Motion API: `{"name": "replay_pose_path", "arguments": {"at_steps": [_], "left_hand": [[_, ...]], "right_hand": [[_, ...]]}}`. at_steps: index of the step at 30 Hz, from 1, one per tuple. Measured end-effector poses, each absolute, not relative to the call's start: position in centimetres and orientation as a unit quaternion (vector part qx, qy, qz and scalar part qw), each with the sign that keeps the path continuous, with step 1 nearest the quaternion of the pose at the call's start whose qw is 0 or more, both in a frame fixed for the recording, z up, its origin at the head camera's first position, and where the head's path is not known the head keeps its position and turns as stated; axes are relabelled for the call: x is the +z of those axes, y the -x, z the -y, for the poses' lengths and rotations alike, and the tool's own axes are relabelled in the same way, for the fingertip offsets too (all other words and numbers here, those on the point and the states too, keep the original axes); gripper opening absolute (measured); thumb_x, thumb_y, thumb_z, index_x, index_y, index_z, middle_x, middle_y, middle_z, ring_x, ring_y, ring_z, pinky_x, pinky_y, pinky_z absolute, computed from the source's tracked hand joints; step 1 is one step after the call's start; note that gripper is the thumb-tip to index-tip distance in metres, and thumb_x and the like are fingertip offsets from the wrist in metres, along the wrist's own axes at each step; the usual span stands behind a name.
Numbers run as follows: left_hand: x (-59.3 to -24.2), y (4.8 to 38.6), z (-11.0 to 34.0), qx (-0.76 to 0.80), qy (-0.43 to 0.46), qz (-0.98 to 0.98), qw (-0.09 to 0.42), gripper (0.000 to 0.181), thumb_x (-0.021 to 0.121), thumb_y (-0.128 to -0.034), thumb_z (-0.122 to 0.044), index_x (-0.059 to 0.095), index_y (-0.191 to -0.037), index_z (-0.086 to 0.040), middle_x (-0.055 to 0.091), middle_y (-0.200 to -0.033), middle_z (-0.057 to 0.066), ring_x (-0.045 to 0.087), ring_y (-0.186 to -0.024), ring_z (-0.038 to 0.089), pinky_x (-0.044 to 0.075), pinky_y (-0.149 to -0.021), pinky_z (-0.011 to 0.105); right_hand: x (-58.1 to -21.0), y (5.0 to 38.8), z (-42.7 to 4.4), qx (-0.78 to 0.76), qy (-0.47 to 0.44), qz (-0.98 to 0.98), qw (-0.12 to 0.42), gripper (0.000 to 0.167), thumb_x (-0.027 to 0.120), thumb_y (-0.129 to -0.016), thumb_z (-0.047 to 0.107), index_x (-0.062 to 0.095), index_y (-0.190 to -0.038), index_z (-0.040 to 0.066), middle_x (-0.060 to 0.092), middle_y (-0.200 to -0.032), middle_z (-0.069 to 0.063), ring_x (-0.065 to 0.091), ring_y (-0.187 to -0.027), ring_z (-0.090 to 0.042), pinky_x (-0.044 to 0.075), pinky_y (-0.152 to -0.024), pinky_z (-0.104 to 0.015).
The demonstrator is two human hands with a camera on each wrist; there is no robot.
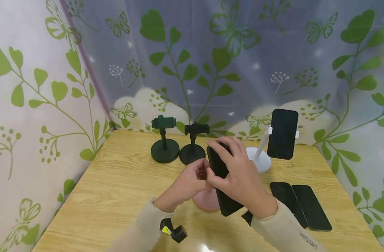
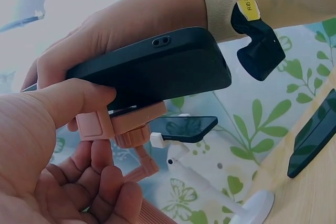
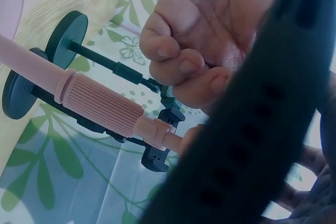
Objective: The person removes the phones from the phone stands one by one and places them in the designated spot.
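My right hand [image 1: 242, 175] grips a black phone [image 1: 226, 201] by its edges, fingers over the far side and thumb on the near one. The phone leans above a pink phone stand [image 1: 206, 202], whose round base shows beneath the hands. In the left wrist view, the phone's back lies against the stand's pink clamp [image 2: 139, 119]. My left hand [image 1: 189, 180] pinches the end of that clamp, thumb above at the phone's edge and fingertips below. Ribbed and upright, the pink stem [image 3: 102, 103] appears in the right wrist view. Whether the clamp holds the phone, I cannot tell.
Behind the hands stand a green phone stand [image 1: 164, 150] and a black one [image 1: 192, 154]. To the right, a white stand [image 1: 263, 162] carries another phone [image 1: 283, 134]. Two dark phones [image 1: 288, 201] lie side by side at the table's right. A patterned curtain [image 1: 192, 70] borders the wooden table [image 1: 110, 196].
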State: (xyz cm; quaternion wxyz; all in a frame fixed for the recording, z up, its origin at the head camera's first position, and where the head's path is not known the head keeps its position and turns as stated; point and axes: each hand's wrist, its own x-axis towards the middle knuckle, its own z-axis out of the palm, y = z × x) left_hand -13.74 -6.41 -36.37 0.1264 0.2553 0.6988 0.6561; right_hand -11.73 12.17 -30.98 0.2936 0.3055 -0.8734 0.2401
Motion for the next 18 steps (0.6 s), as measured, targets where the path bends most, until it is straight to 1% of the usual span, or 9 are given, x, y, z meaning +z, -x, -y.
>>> {"name": "replay_pose_path", "arguments": {"at_steps": [6, 9, 10, 13, 14, 16, 18], "left_hand": [[-36.2, 13.7, 6.2, 0.656, -0.260, -0.698, 0.122, 0.028, 0.070, -0.0893, -0.013, 0.057, -0.113, -0.007, 0.057, -0.101, 0.006, 0.056, -0.085, 0.019, 0.049, -0.076, 0.029], [-36.2, 13.7, 6.0, 0.663, -0.268, -0.689, 0.122, 0.026, 0.069, -0.0896, -0.012, 0.055, -0.111, -0.007, 0.056, -0.099, 0.007, 0.056, -0.083, 0.019, 0.049, -0.075, 0.028], [-36.2, 13.8, 6.0, 0.665, -0.270, -0.685, 0.121, 0.025, 0.069, -0.0899, -0.011, 0.055, -0.110, -0.007, 0.056, -0.099, 0.007, 0.056, -0.083, 0.019, 0.049, -0.075, 0.028], [-36.3, 13.8, 5.9, 0.670, -0.274, -0.679, 0.119, 0.023, 0.068, -0.0903, -0.009, 0.053, -0.107, -0.007, 0.055, -0.096, 0.007, 0.055, -0.079, 0.018, 0.048, -0.073, 0.027], [-36.3, 13.9, 5.9, 0.670, -0.274, -0.679, 0.119, 0.023, 0.068, -0.0908, -0.009, 0.052, -0.107, -0.007, 0.055, -0.096, 0.007, 0.055, -0.079, 0.018, 0.048, -0.072, 0.027], [-36.2, 13.9, 5.9, 0.668, -0.273, -0.682, 0.119, 0.022, 0.069, -0.0917, -0.010, 0.052, -0.106, -0.007, 0.056, -0.097, 0.007, 0.054, -0.079, 0.019, 0.048, -0.072, 0.026], [-36.2, 13.9, 6.0, 0.666, -0.269, -0.685, 0.119, 0.023, 0.070, -0.0928, -0.012, 0.053, -0.106, -0.007, 0.056, -0.099, 0.007, 0.054, -0.081, 0.019, 0.049, -0.072, 0.026]], "right_hand": [[-31.2, 11.6, -12.4, 0.251, -0.313, 0.862, 0.310, 0.058, 0.073, -0.087, 0.025, 0.059, -0.143, 0.017, 0.052, -0.143, -0.012, 0.045, -0.137, -0.034, 0.046, -0.049, -0.030], [-31.2, 11.5, -12.5, 0.258, -0.315, 0.855, 0.320, 0.059, 0.073, -0.087, 0.025, 0.059, -0.144, 0.017, 0.052, -0.145, -0.012, 0.044, -0.139, -0.035, 0.045, -0.048, -0.030], [-31.2, 11.5, -12.6, 0.262, -0.317, 0.852, 0.323, 0.059, 0.073, -0.087, 0.025, 0.059, -0.144, 0.017, 0.052, -0.146, -0.013, 0.044, -0.139, -0.036, 0.049, -0.050, -0.032], [-31.1, 11.4, -12.7, 0.273, -0.325, 0.837, 0.344, 0.061, 0.072, -0.086, 0.025, 0.058, -0.145, 0.017, 0.051, -0.146, -0.014, 0.044, -0.140, -0.038, 0.058, -0.062, -0.040], [-31.0, 11.3, -12.7, 0.280, -0.330, 0.829, 0.355, 0.061, 0.071, -0.086, 0.025, 0.059, -0.145, 0.016, 0.052, -0.146, -0.015, 0.044, -0.139, -0.040, 0.060, -0.073, -0.045], [-30.7, 11.1, -12.8, 0.291, -0.339, 0.811, 0.377, 0.059, 0.068, -0.087, 0.026, 0.059, -0.144, 0.015, 0.053, -0.144, -0.016, 0.046, -0.136, -0.041, 0.056, -0.091, -0.054], [-30.4, 10.6, -12.8, 0.300, -0.345, 0.796, 0.397, 0.056, 0.065, -0.091, 0.030, 0.060, -0.143, 0.013, 0.054, -0.143, -0.017, 0.047, -0.135, -0.042, 0.049, -0.100, -0.056]]}}
